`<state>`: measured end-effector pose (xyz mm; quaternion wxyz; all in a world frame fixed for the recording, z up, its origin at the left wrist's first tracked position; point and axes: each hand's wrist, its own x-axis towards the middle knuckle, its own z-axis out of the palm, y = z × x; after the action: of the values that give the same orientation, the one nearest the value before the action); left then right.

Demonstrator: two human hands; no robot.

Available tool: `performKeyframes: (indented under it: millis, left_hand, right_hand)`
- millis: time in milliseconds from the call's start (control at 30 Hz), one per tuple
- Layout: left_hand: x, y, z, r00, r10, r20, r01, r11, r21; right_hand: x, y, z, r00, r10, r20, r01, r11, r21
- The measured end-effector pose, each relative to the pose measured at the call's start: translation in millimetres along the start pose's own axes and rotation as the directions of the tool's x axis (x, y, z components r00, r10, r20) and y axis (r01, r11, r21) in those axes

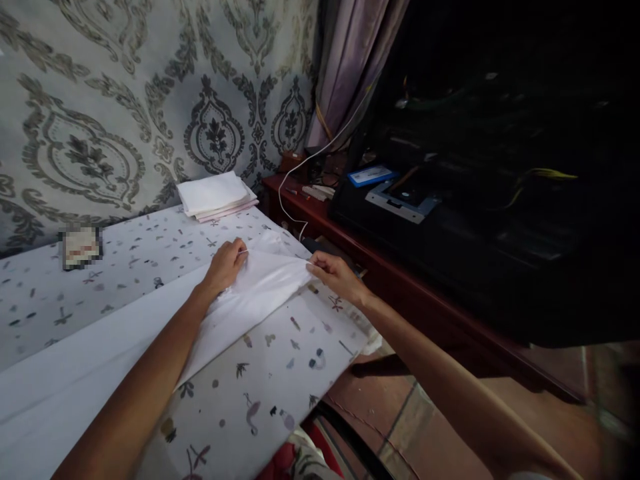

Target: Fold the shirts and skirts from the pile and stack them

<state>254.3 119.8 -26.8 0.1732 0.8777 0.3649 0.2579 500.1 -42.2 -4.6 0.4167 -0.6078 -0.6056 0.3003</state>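
Note:
A long white cloth lies across a table covered with a patterned sheet, its far end slightly bunched. My left hand pinches the cloth's upper edge with closed fingers. At the cloth's right end, my right hand grips a corner between thumb and fingers. Between the two hands the fabric is raised a little and creased. Toward the wall, a folded stack of white cloth rests on the same sheet.
A small blurred item sits at the left near the wall. On the right stands a dark red wooden desk with a white cable, a blue-edged box and a large black object. Tiled floor shows below.

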Motion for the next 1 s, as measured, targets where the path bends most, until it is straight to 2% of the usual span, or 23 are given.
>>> performKeyframes:
  millis: [133, 300, 533, 633, 767, 867, 1000]
  left_hand:
    - [-0.8, 1.8, -2.3, 0.999, 0.014, 0.049, -0.017, 0.998, 0.056]
    - [-0.7, 3.4, -4.2, 0.994, 0.034, 0.099, -0.046, 0.992, 0.116]
    - [-0.3, 1.9, -6.4, 0.992, 0.030, 0.120, -0.049, 0.987, 0.155]
    - [1.2, -0.8, -16.3, 0.987, -0.018, 0.159, 0.004, 0.996, 0.092]
    - [4.7, -6.6, -28.1, 0.964, -0.161, 0.213, 0.164, 0.987, 0.004]
    - [6.0, -10.8, -30.4, 0.968, -0.193, 0.162, 0.190, 0.981, 0.034]
    - [-1.1, -8.2, -33.7, 0.989, -0.150, 0.002, 0.147, 0.972, 0.183]
  right_hand:
    - [-1.8, 3.1, -1.8, 0.999, 0.030, 0.018, -0.030, 0.999, -0.037]
    - [-7.9, 0.4, -2.3, 0.998, 0.029, 0.062, -0.010, 0.959, -0.284]
    - [-22.8, 3.5, 7.1, 1.000, 0.017, -0.017, -0.023, 0.844, -0.536]
    - [-26.4, 7.1, 10.3, 0.999, -0.017, -0.046, -0.013, 0.817, -0.576]
    - [-27.9, 10.4, 13.6, 0.996, -0.059, -0.064, 0.008, 0.800, -0.600]
    - [-28.3, 11.3, 15.5, 0.996, -0.073, -0.056, 0.022, 0.780, -0.625]
    - [-30.7, 10.3, 14.3, 0.995, -0.092, -0.045, 0.039, 0.749, -0.661]
